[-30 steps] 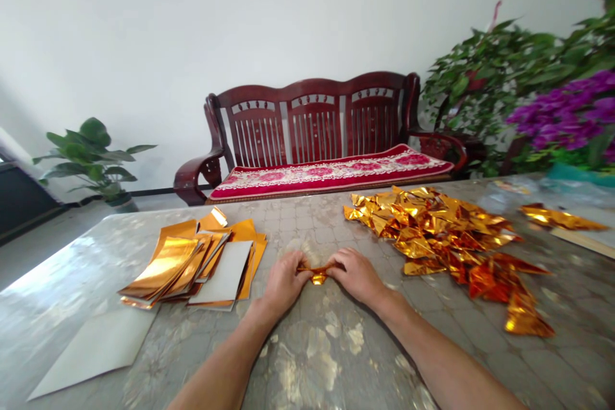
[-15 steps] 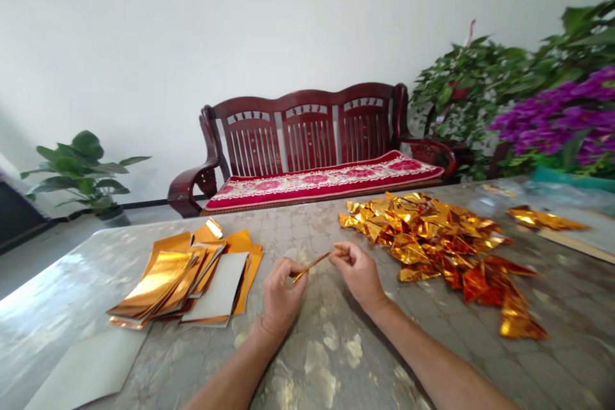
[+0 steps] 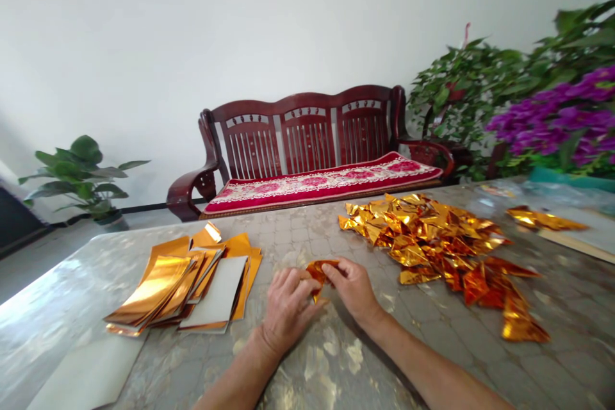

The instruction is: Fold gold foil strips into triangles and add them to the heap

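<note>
"grasping?"
"folded gold foil [image 3: 315, 269], six o'clock in view, pinched by fingers of right hand [image 3: 355, 289]."
"left hand [image 3: 287, 300]?"
"at foil's eight o'clock, fingers overlapping; can't tell if gripping."
"sheet stack [image 3: 156, 285]?"
"nine o'clock."

A wooden bench [image 3: 308, 134] stands between a potted plant [image 3: 70, 171] and purple flowers [image 3: 560, 118] near some blurry, perhaps plastic, wrapping [image 3: 560, 197].

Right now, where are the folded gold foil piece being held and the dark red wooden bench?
Folded gold foil piece [image 3: 316, 270]: head view, on its upper visible surface.
Dark red wooden bench [image 3: 309, 142]: head view, middle of the backrest.
</note>
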Tool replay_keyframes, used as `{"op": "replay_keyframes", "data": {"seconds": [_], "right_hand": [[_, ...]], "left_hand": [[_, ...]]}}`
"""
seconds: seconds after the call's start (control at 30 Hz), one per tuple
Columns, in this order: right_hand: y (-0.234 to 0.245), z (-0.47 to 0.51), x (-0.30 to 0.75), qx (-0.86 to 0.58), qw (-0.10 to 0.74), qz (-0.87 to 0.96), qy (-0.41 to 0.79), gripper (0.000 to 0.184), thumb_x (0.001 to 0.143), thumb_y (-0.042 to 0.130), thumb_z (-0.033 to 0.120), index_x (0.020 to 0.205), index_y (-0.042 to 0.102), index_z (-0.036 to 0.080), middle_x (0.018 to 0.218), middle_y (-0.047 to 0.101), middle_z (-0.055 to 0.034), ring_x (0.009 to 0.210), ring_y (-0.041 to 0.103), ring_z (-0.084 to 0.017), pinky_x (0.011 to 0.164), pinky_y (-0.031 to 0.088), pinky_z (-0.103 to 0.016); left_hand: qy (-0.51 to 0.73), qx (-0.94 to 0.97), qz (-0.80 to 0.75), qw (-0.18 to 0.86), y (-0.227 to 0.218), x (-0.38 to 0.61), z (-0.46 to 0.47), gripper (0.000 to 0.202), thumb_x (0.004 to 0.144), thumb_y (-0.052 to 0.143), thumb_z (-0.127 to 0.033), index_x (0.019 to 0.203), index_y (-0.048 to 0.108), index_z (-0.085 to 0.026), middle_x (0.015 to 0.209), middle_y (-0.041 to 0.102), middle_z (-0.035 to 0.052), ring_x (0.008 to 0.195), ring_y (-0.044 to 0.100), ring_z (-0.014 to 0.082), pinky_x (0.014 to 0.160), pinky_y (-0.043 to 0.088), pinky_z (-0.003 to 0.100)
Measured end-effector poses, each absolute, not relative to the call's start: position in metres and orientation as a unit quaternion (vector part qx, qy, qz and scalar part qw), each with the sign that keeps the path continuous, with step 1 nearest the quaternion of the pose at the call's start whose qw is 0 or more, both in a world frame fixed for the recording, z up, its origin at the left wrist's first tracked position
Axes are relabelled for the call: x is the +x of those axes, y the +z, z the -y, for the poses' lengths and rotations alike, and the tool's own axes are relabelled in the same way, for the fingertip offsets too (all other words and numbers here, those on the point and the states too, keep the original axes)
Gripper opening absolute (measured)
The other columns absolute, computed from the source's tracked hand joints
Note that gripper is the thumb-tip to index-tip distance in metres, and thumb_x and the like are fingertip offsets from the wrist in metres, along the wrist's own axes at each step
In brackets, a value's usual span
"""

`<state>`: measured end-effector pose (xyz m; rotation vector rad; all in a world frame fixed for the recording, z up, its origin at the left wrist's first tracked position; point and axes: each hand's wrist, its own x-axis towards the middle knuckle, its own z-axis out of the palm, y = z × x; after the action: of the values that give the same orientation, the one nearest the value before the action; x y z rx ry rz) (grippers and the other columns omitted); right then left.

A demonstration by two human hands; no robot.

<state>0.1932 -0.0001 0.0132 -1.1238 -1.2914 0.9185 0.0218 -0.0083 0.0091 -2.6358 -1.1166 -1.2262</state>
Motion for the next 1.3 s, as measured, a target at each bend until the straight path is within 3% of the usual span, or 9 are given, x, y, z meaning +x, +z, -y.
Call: {"op": "replay_keyframes", "data": {"seconds": [0.1,0.23,0.37,0.53,0.87,1.3], "right_hand": [[0.014,-0.001,0.198,-0.472,0.545,0.587,0.368,0.023,0.081,0.060,0.037,0.079,0.073,0.018,0.068,0.068,-0.0004,0.063,0.058,-0.015,0.060,0.046,-0.025],[0.012,0.000,0.199,-0.463,0.508,0.641,0.341,0.020,0.084,0.058,0.031,0.080,0.074,0.020,0.073,0.071,-0.0004,0.071,0.063,-0.017,0.067,0.047,-0.026],[0.008,0.000,0.200,-0.468,0.474,0.684,0.297,0.017,0.084,0.060,0.027,0.085,0.077,0.023,0.082,0.075,-0.0016,0.078,0.067,-0.018,0.074,0.048,-0.028],[0.008,-0.001,0.205,-0.480,0.443,0.714,0.253,0.014,0.084,0.064,0.025,0.085,0.078,0.024,0.082,0.076,-0.0016,0.078,0.067,-0.018,0.074,0.048,-0.028],[0.009,-0.001,0.207,-0.443,0.422,0.770,0.180,0.018,0.091,0.059,0.022,0.096,0.076,0.024,0.087,0.075,-0.0021,0.084,0.066,-0.018,0.077,0.049,-0.029],[0.010,0.001,0.205,-0.451,0.402,0.768,0.210,0.026,0.089,0.057,0.017,0.105,0.075,0.026,0.099,0.076,-0.0028,0.092,0.069,-0.020,0.084,0.052,-0.031]], "left_hand": [[-0.453,-0.810,0.369,-0.041,0.009,0.025,0.009,0.022,0.089,0.061,-0.041,0.101,0.063,-0.023,0.099,0.065,0.0069,0.095,0.058,0.0218,0.088,0.045,0.035],[-0.509,-0.749,0.405,-0.127,0.009,0.033,0.008,0.023,0.094,0.049,-0.029,0.110,0.064,-0.021,0.101,0.062,0.0070,0.096,0.058,0.0197,0.085,0.047,0.032],[-0.516,-0.705,0.425,-0.236,0.011,0.039,0.003,0.024,0.094,0.050,-0.028,0.094,0.072,-0.019,0.087,0.064,0.0044,0.084,0.059,0.0165,0.076,0.047,0.027],[-0.506,-0.668,0.436,-0.329,0.007,0.039,-0.003,0.027,0.089,0.056,-0.033,0.071,0.070,-0.017,0.069,0.062,0.0005,0.069,0.056,0.0138,0.067,0.044,0.024],[-0.511,-0.590,0.387,-0.491,0.002,0.038,-0.007,0.024,0.077,0.073,-0.038,0.075,0.074,-0.014,0.073,0.070,0.0039,0.069,0.061,0.0149,0.068,0.047,0.025],[-0.505,-0.597,0.423,-0.458,-0.001,0.038,-0.009,0.019,0.074,0.074,-0.034,0.075,0.076,-0.015,0.074,0.072,0.0047,0.070,0.062,0.0161,0.071,0.049,0.026]]}}
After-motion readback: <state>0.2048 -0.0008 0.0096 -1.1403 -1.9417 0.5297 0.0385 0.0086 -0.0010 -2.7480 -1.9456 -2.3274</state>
